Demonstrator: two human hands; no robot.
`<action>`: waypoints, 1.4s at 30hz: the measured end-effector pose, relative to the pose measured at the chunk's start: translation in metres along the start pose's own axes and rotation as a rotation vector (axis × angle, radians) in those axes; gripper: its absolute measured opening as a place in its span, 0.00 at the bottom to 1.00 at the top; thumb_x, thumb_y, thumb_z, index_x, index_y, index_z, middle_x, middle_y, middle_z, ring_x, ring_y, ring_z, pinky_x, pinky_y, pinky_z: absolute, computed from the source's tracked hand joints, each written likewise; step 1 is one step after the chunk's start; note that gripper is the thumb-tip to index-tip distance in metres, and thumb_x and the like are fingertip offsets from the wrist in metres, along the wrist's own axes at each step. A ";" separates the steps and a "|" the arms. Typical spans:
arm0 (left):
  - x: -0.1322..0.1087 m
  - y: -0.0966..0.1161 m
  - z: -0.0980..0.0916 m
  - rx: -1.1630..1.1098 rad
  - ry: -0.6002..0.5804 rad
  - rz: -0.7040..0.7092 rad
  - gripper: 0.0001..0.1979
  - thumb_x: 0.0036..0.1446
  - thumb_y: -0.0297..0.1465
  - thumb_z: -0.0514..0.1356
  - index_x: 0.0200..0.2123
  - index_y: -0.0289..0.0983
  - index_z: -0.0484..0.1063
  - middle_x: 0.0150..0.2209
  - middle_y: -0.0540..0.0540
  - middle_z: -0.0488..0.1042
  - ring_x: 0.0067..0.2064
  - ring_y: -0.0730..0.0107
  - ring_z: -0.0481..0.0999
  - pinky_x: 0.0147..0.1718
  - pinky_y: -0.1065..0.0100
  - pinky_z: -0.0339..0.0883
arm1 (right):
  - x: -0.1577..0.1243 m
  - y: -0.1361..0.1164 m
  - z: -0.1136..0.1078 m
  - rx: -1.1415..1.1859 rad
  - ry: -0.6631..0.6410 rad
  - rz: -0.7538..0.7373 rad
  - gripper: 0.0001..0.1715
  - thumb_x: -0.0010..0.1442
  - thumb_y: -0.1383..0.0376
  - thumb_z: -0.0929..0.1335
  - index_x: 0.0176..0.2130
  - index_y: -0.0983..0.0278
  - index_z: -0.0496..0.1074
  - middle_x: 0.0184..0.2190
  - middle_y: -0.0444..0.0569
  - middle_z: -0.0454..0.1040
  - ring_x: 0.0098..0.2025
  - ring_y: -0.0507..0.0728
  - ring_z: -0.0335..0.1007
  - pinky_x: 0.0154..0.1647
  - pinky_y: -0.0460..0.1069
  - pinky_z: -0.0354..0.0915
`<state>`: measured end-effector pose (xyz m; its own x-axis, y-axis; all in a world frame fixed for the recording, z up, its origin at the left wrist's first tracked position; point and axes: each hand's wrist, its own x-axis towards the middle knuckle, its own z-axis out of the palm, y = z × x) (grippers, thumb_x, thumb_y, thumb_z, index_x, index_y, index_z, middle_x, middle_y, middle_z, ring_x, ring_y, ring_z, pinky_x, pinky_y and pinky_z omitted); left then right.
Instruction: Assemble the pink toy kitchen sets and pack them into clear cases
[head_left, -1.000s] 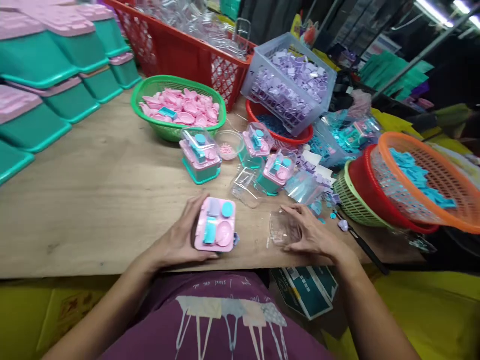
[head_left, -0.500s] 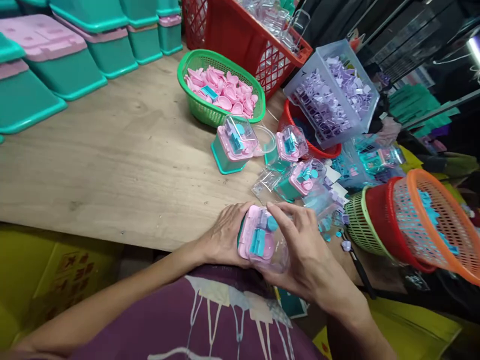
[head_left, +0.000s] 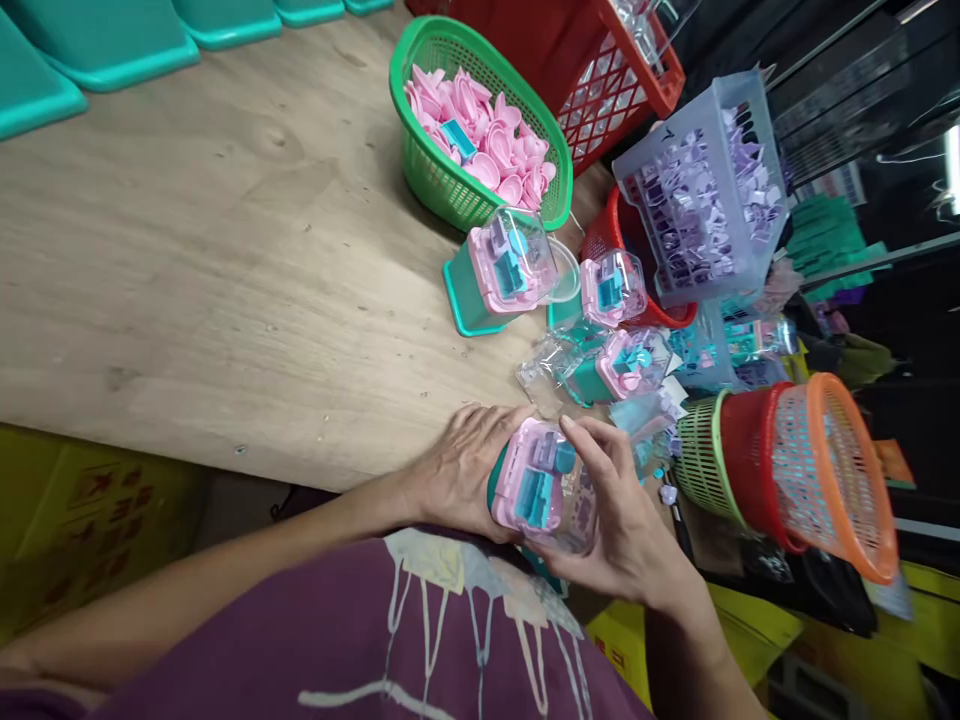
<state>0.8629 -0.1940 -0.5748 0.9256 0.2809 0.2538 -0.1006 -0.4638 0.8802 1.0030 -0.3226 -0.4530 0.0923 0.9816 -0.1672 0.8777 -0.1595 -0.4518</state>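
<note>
Along the upper left stand teal boxes (head_left: 112,45) on the wooden table (head_left: 195,270). The left hand (head_left: 469,475) is wrapped round the teal side of a small box (head_left: 512,492), which is tilted at the table's near edge, close to the purple shirt (head_left: 315,640). Behind it, a green basket (head_left: 439,185) holds pink pieces (head_left: 499,140), with a clear-topped box (head_left: 480,275) just in front. Blue parts (head_left: 534,498) sit on the small box's pink top, under a clear cover (head_left: 581,500). The right hand (head_left: 622,515) has thumb and fingers clamped on that cover. Farther right, a see-through crate (head_left: 645,180) of purple pieces (head_left: 694,210) leans in a red tub (head_left: 679,315); nearer, an orange basket (head_left: 820,480) nests with others.
</note>
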 end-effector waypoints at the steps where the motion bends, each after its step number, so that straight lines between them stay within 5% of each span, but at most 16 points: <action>1: 0.000 0.000 0.000 -0.010 0.007 0.001 0.58 0.36 0.50 0.69 0.65 0.38 0.45 0.59 0.36 0.63 0.59 0.46 0.63 0.59 0.48 0.53 | 0.000 0.001 0.000 0.001 0.005 -0.012 0.59 0.49 0.59 0.74 0.69 0.58 0.42 0.59 0.59 0.51 0.64 0.70 0.53 0.61 0.66 0.63; 7: 0.001 -0.002 -0.001 -0.012 0.005 -0.021 0.55 0.37 0.54 0.67 0.64 0.36 0.51 0.58 0.36 0.65 0.58 0.45 0.64 0.60 0.48 0.52 | -0.001 0.003 0.004 0.038 0.040 -0.003 0.59 0.46 0.60 0.75 0.68 0.59 0.45 0.58 0.59 0.53 0.63 0.71 0.54 0.59 0.66 0.65; 24: 0.001 -0.002 -0.002 -0.023 0.000 -0.020 0.53 0.38 0.57 0.65 0.62 0.36 0.54 0.55 0.36 0.66 0.55 0.45 0.65 0.57 0.48 0.54 | 0.015 -0.006 -0.023 -0.107 -0.234 0.018 0.66 0.47 0.48 0.75 0.70 0.60 0.39 0.61 0.61 0.52 0.63 0.72 0.56 0.54 0.64 0.70; 30: 0.002 -0.001 -0.003 -0.027 0.002 -0.020 0.53 0.37 0.55 0.67 0.63 0.37 0.53 0.56 0.36 0.67 0.55 0.45 0.66 0.58 0.48 0.55 | 0.016 -0.012 -0.022 -0.111 -0.184 0.048 0.60 0.50 0.55 0.74 0.70 0.57 0.42 0.60 0.58 0.55 0.62 0.71 0.57 0.56 0.64 0.70; 42: 0.001 -0.004 0.001 -0.030 0.031 0.020 0.54 0.36 0.54 0.68 0.62 0.35 0.52 0.56 0.35 0.66 0.57 0.45 0.65 0.58 0.48 0.55 | 0.029 -0.020 -0.029 -0.153 -0.244 0.022 0.60 0.48 0.54 0.75 0.69 0.60 0.45 0.58 0.59 0.56 0.59 0.69 0.60 0.57 0.62 0.68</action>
<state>0.8641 -0.1923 -0.5787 0.9115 0.2980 0.2835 -0.1303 -0.4445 0.8863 1.0014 -0.2875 -0.4236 0.0123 0.9209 -0.3895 0.9393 -0.1442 -0.3112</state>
